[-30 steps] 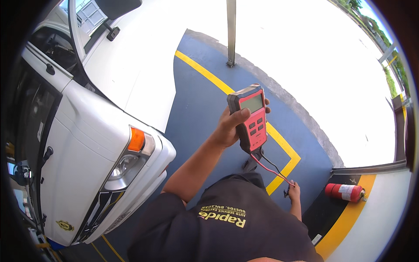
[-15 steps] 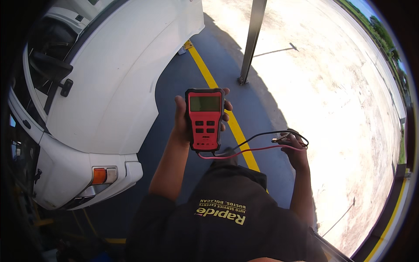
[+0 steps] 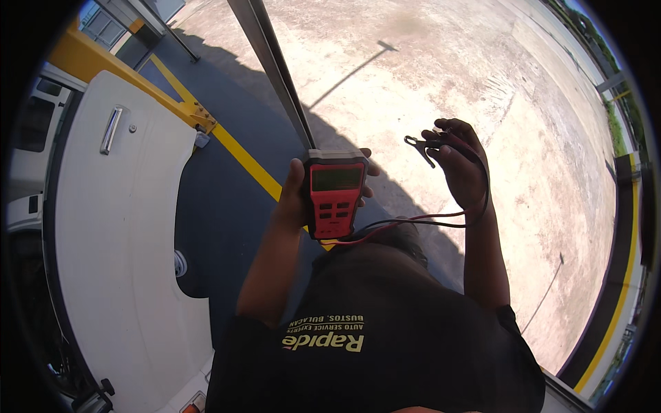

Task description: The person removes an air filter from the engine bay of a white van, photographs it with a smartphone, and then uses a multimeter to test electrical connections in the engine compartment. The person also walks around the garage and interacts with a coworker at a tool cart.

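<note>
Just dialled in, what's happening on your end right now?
A person stands on dark pavement beside a white vehicle. The left hand holds up a red handheld tester with its screen facing the person. Red and black leads run from its lower end across to the right hand, which is raised and grips the clips at their ends. The clips are not attached to anything. A yellow line runs along the ground beneath.

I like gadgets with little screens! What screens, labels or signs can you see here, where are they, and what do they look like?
Screen: small greenish rectangle at the top of the red handheld tester, gripped in the left hand.
Buttons: dark squares on the tester below the screen.
Shirt print: yellow and white lettering on the black shirt, at the chest, upside down in this view.
Right hand: holds black clips, no label.
</note>
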`<state>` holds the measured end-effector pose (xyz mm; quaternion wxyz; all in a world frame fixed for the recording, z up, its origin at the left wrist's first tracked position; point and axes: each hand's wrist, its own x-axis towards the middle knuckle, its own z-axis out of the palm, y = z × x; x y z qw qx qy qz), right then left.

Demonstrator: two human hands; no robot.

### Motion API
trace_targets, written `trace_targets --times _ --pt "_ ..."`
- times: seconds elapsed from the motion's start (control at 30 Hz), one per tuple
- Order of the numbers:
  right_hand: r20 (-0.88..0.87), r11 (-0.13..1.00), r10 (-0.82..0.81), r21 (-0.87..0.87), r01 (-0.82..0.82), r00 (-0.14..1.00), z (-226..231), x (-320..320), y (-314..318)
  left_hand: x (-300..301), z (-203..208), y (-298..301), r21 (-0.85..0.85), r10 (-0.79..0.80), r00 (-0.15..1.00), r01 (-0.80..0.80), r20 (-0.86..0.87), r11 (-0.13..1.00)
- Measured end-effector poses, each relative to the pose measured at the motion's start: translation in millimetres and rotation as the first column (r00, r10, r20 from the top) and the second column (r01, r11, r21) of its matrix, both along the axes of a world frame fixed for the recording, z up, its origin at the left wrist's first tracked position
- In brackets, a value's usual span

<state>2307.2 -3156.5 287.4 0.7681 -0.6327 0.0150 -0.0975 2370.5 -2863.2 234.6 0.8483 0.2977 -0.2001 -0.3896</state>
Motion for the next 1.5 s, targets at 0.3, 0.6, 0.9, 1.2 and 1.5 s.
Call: trace_targets --times 0.3,0.6,0.9,1.2,1.5 --pt "0.022 0.976 0.201 0.081 -0.202 0.979 -8.1 228.4 -123.4 229.0 -27.6 -182.6 -0.096 -0.253 0.963 0.261 0.095 0.960" --pt "-0.084 0.736 0.675 0.145 -0.661 0.733 -3.1 505.0 -152.3 401.6 -32.0 -220.8 -0.156 0.220 0.941 -0.265 -0.256 0.951" --pt "0.100 0.603 0.683 -0.637 -0.481 0.723 -17.6 761.3 -111.6 592.5 -52.6 -145.5 -0.330 0.432 0.878 -0.479 -0.208 0.814" --pt "0.050 0.176 0.983 0.041 -0.983 0.178 -48.1 962.2 18.8 687.3 -27.3 -63.9 -0.452 0.707 0.681 -0.701 -0.193 0.552" --pt "-0.045 -0.211 0.974 -0.530 -0.821 -0.221 -62.2 1115.7 219.2 796.4 -20.7 35.6 -0.242 0.966 0.207 -0.956 -0.154 0.166"
